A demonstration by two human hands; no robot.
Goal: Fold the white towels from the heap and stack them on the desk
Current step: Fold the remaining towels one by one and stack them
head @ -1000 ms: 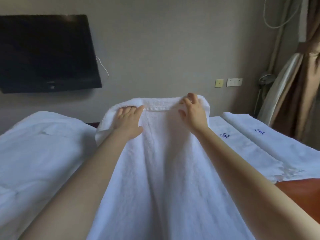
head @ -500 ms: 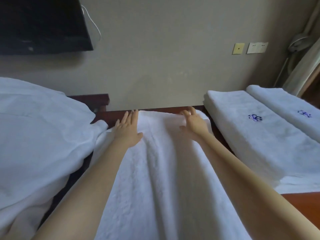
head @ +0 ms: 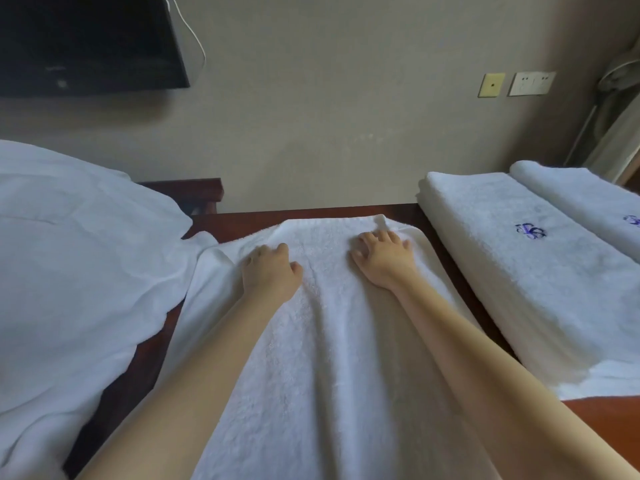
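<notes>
Dark wood counter (head: pixel 311 213) against beige wall. Towel (head: pixel 329 341) lies flat on it, centre, btwn heap (head: pixel 69 254) at left & folded stacks (head: pixel 519 278) at right. Left grip (head: pixel 270 275): fingers curled onto towel, can't tell if grasping. Right grip (head: pixel 386 261): released, fingers spread, pressing towel nr far edge.

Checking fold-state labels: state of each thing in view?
towel: laid flat along the desk
left hand: on towel, fingers curled, grip unclear
right hand: spread fingertips on towel
folded towels: folded, lying flat at right
heap: loose, unfolded, at left
TV: screen dark
</notes>
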